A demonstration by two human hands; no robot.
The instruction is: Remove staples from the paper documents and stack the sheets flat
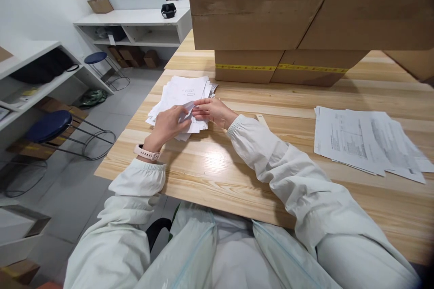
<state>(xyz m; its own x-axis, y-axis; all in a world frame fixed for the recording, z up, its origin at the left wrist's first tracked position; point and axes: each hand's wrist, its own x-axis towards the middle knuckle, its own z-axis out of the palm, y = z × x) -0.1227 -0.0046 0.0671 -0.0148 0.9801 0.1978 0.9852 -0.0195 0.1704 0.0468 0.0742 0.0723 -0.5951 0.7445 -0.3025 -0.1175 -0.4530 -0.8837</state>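
Note:
A loose pile of printed paper sheets (181, 86) lies near the left edge of the wooden table, its corners uneven. Over the pile's near part, my left hand (171, 123) is closed with thumb and fingers on a raised sheet of paper (189, 105), which looks bent or folded. From the other side, my right hand (214, 112) reaches in with fingers stretched out to the left, touching that sheet. Part of the sheet is hidden behind my fingers. Beside my right sleeve lies a narrow beige strip (261, 121), partly covered.
Large cardboard boxes (264, 9) are stacked at the back of the table (210, 180). Another spread of printed sheets (349, 137) lies to the right. Left of the table are blue stools (49, 125) and white shelves (135, 17). A black object (168, 10) sits on the far shelf.

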